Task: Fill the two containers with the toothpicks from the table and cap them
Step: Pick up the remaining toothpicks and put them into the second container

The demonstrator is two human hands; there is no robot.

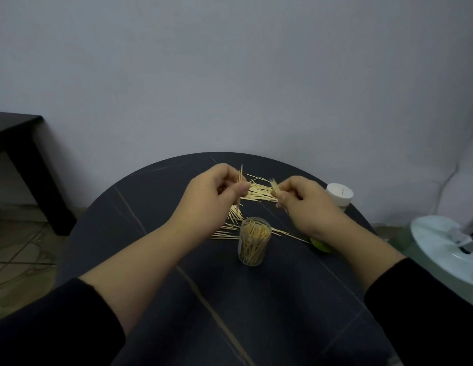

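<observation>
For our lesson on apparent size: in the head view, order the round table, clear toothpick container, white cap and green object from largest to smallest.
1. Round table
2. Clear toothpick container
3. White cap, though it is farther from the camera
Green object: mostly hidden behind the right hand, so not ranked.

It seemed a room of a home: a round dark table (140, 196) under the left hand (211, 191) and right hand (306, 204), a grey wall (230, 75) beyond them, a black side table (16, 128) and tiled floor (24, 249) further left.
</observation>
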